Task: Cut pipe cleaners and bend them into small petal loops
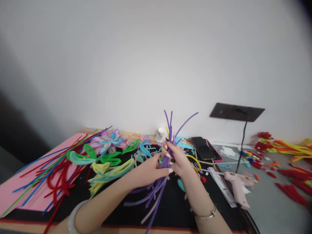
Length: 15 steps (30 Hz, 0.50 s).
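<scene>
Both my hands meet at the middle of the table around a bundle of purple pipe cleaners (158,188). My left hand (159,167) wraps the bundle from the left, thumb pointing right across it. From the right, my right hand (176,157) closes its fingers on the same bundle just above. Several stems fan out over the hands, and the longer ends hang down toward the front edge. Part of the bundle is hidden behind my fingers. A yellow pipe cleaner loop (195,162) lies just right of my right hand.
Left lie green pipe cleaner leaves (109,158), a yellow bundle (109,175), a pastel flower (110,141) and loose stems on pink sheets (14,191). A paper cup (161,134) stands behind. Right are a phone (203,148), a pink glue gun (237,188) and red pieces (291,193).
</scene>
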Each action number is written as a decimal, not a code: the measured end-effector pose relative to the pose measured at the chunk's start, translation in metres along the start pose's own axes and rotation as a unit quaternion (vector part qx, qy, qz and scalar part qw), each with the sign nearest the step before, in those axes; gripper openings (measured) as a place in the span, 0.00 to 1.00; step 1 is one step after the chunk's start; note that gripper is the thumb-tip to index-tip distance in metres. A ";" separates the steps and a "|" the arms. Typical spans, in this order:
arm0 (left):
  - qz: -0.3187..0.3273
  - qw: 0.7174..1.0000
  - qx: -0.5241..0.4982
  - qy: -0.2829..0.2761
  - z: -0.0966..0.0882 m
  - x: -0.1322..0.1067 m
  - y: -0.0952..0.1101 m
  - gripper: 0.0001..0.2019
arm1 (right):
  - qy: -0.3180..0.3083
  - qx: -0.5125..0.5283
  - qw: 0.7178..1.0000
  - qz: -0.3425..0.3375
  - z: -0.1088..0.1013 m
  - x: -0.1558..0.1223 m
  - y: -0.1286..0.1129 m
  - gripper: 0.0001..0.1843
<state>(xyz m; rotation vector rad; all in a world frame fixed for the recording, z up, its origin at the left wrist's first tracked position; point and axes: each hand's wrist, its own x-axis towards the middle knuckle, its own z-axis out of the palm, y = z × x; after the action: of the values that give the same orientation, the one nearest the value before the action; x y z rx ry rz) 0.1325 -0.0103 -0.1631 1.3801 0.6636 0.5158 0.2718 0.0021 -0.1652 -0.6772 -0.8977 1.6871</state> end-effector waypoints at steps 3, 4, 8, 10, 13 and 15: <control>0.006 1.000 0.020 0.010 0.016 0.016 -0.009 0.06 | 0.034 -0.044 0.998 -0.026 -0.001 -0.003 -0.007 0.13; -0.007 1.000 0.004 0.010 0.018 0.018 -0.009 0.06 | 0.049 -0.062 0.996 -0.043 -0.003 -0.003 -0.010 0.13; -0.088 0.993 -0.081 -0.019 0.019 0.017 -0.005 0.11 | 0.104 -0.160 0.972 -0.136 -0.011 0.001 -0.019 0.15; -0.117 0.986 -0.112 -0.049 0.018 0.016 -0.004 0.12 | 0.102 -0.192 0.964 -0.153 -0.014 0.004 -0.019 0.17; -0.118 0.978 -0.159 -0.063 0.016 0.022 -0.011 0.12 | 0.086 -0.214 0.966 -0.115 -0.018 0.008 -0.012 0.18; -0.097 0.978 -0.181 -0.043 0.015 0.028 -0.018 0.12 | 0.093 -0.233 0.965 -0.079 -0.023 0.007 -0.006 0.18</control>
<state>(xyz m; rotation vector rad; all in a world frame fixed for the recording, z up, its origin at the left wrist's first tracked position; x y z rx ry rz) 0.1626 -0.0040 -0.1838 0.9768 0.5936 0.3949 0.2912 0.0151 -0.1725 -1.0312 -1.1923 1.2535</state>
